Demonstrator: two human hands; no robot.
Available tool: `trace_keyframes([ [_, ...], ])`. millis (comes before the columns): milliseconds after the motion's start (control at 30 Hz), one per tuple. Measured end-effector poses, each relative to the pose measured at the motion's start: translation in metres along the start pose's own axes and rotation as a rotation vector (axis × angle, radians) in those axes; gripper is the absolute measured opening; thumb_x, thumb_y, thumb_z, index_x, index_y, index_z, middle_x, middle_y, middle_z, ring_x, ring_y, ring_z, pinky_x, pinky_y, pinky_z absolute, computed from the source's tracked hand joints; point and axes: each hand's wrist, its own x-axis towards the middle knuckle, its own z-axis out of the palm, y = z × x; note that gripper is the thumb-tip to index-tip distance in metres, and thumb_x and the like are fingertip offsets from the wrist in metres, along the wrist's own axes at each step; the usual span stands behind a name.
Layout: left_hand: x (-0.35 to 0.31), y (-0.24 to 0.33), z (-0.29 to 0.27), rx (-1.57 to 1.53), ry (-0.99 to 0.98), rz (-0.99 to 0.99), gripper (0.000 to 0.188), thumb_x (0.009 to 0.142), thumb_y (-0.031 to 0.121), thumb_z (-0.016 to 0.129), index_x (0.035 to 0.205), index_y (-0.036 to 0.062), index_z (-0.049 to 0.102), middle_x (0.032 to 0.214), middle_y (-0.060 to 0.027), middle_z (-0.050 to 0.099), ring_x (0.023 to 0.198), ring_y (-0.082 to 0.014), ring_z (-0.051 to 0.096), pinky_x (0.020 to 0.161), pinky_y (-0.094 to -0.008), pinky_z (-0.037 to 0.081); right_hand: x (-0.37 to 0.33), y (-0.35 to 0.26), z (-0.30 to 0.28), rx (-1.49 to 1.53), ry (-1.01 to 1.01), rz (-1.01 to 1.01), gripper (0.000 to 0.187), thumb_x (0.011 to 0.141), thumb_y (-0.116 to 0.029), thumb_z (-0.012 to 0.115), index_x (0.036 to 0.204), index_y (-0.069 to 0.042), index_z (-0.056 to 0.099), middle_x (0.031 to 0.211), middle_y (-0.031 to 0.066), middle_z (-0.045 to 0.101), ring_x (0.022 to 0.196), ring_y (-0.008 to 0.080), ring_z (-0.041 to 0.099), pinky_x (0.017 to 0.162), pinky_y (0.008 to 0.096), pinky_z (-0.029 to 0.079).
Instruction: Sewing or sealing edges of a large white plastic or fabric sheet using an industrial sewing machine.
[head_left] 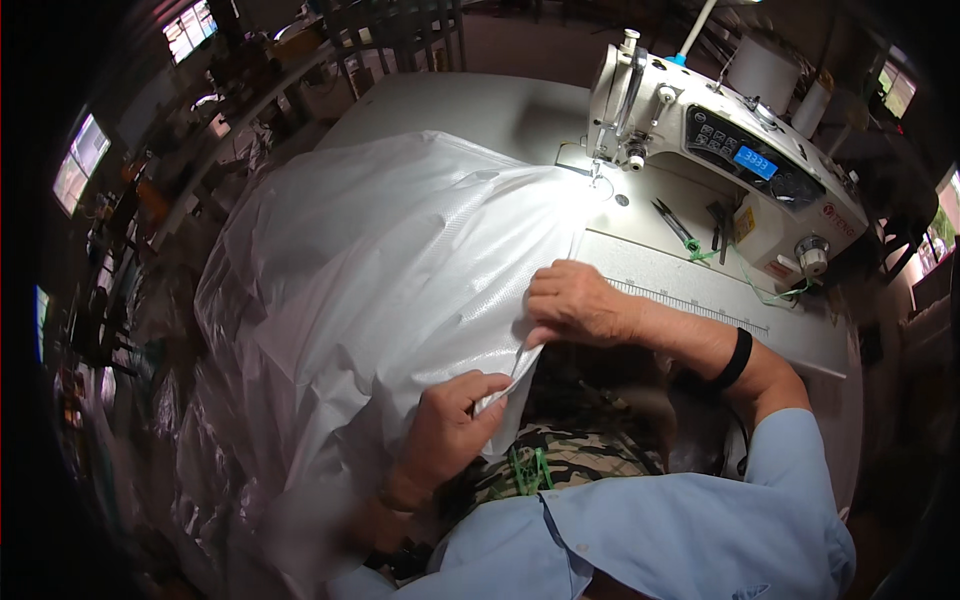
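Note:
A large sheet of shiny white woven plastic fabric (pixel 370 240) spreads over the table and hangs down toward the left. Its right edge runs up to the needle area of a white sewing machine (pixel 640 110), where the lamp glares on it. My right hand (pixel 575 303) grips that edge between thumb and curled fingers, in front of the machine. Lower and to the left, my left hand (pixel 455 420) pinches the same edge, which looks folded or rolled between the two hands. The fabric's tip at the needle is partly lost in glare.
Right of the needle lie thread snips (pixel 677 228) with green thread tied on. A ruler strip (pixel 690 303) runs along the table's front. White thread cones (pixel 765 72) stand behind the machine. Crumpled clear plastic (pixel 190 450) lies at left, and chairs (pixel 395 35) stand at the back.

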Motion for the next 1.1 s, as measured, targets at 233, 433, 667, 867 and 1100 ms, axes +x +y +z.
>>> trace_keyframes([
  [233, 0.008, -0.002, -0.013, -0.105, -0.033, -0.023, 0.022, 0.086, 0.003, 0.064, 0.106, -0.0053, 0.068, 0.074, -0.013, 0.06, 0.058, -0.0161, 0.052, 0.054, -0.0303, 0.041, -0.015, 0.049, -0.007, -0.046, 0.011, 0.13, 0.045, 0.084, -0.052, 0.066, 0.075, -0.01, 0.053, 0.075, 0.0071, 0.055, 0.076, 0.0274, 0.057, 0.069, 0.0381, 0.045],
  [433, 0.009, 0.0, -0.018, -0.025, -0.053, -0.002, 0.023, 0.085, 0.002, 0.064, 0.107, -0.0043, 0.068, 0.074, -0.0134, 0.06, 0.056, -0.0195, 0.053, 0.054, -0.0317, 0.041, -0.022, 0.086, -0.017, -0.054, -0.002, 0.186, 0.054, 0.085, -0.059, 0.062, 0.074, -0.008, 0.05, 0.075, 0.01, 0.051, 0.077, 0.0313, 0.054, 0.071, 0.0405, 0.044],
  [667, 0.004, -0.003, -0.017, -0.021, -0.031, 0.008, 0.024, 0.085, -0.001, 0.063, 0.108, -0.0048, 0.068, 0.076, -0.0152, 0.061, 0.059, -0.0227, 0.057, 0.056, -0.0324, 0.043, -0.023, 0.111, -0.029, -0.215, -0.046, 0.277, 0.057, 0.084, -0.062, 0.06, 0.079, -0.006, 0.054, 0.079, 0.0093, 0.056, 0.084, 0.0294, 0.059, 0.086, 0.0408, 0.045],
  [867, 0.001, -0.012, -0.01, -0.041, -0.066, 0.019, 0.025, 0.085, 0.0, 0.063, 0.109, -0.0045, 0.067, 0.077, -0.0152, 0.059, 0.059, -0.0242, 0.056, 0.056, -0.0336, 0.044, -0.026, 0.112, -0.029, -0.326, 0.0, 0.434, 0.046, 0.084, -0.049, 0.068, 0.095, -0.005, 0.056, 0.09, 0.0126, 0.059, 0.084, 0.0326, 0.061, 0.085, 0.0444, 0.048],
  [1100, 0.001, -0.025, 0.045, 0.149, -0.178, 0.332, 0.024, 0.08, -0.003, 0.063, 0.104, -0.0031, 0.065, 0.074, -0.0144, 0.056, 0.06, -0.0314, 0.058, 0.054, -0.0388, 0.047, -0.032, 0.074, -0.011, -0.379, 0.107, 0.729, 0.037, 0.086, -0.035, 0.072, 0.093, -0.001, 0.059, 0.1, 0.0175, 0.063, 0.091, 0.0331, 0.062, 0.081, 0.0424, 0.051],
])
